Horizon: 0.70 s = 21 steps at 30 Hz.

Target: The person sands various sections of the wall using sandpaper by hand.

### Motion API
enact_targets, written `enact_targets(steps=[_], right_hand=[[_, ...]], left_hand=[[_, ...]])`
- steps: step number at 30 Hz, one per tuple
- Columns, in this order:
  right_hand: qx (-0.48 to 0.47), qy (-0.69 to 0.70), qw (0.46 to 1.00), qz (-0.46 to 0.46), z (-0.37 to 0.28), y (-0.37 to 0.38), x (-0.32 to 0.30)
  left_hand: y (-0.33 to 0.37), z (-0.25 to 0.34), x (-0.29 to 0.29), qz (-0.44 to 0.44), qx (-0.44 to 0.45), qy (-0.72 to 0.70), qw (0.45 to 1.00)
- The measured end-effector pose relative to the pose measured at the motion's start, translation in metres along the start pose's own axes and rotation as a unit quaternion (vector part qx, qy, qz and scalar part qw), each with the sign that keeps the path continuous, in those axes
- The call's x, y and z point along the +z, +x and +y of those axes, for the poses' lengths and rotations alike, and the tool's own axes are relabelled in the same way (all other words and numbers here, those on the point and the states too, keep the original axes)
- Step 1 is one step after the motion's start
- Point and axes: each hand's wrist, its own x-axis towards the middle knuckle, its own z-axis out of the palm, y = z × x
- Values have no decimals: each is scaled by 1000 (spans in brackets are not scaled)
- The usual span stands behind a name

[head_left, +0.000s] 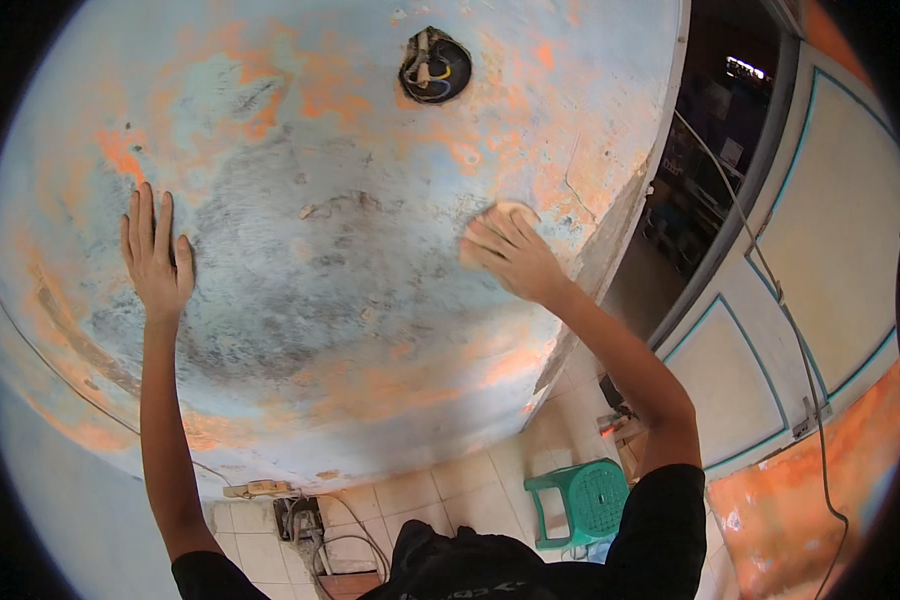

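Balance likely explains your left hand lying flat on the blotchy wall, while your right hand, well apart, clamps a pale pad against it, seemingly for contact.

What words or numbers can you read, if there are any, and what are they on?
Black shirt: pale lettering, cut off by the picture's lower edge; no whole word shows.
Pale patch in the dark doorway: too small and dim to tell whether it has writing.
Blotchy wall, green stool: no writing that I can see.
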Motion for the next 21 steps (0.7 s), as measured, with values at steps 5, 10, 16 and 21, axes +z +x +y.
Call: enact_targets(steps=[5, 10, 16, 21], right_hand=[[98, 6, 995, -6, -40, -65, 46], [124, 64, 989, -48, -95, -128, 87], [165, 32, 984, -66, -120, -97, 80], [2, 115, 992, -51, -110, 21, 52]], left_hand=[[-2, 0, -8, -13, -7, 7, 1000], [-5, 3, -7, -18, -14, 5, 1000], [-7, 1, -8, -26, -23, 0, 999], [-7, 0, -8, -35, -32, 2, 999]])
